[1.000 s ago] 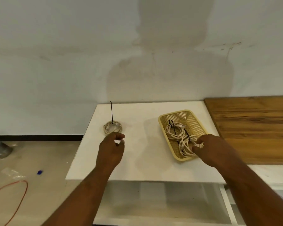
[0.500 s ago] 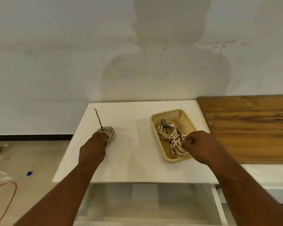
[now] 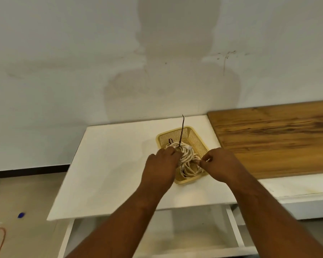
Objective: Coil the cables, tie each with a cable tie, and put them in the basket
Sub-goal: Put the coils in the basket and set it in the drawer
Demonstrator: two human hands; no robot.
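White tabletop (image 3: 110, 164) carried a yellow mesh basket (image 3: 195, 139). Left hand (image 3: 161, 164) gripped a tied white cable coil (image 3: 184, 148) over it, apparently to set it in; right hand (image 3: 219, 164) pinched coils (image 3: 189, 169) already inside, seemingly steadying them.

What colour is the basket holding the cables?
Pale yellow basket with perforated mesh walls, shown in the head view.

cables (image 3: 187, 158): white, coiled, piled in the basket
cable tie (image 3: 181, 131): black, tail upright
basket (image 3: 198, 139): yellow, perforated
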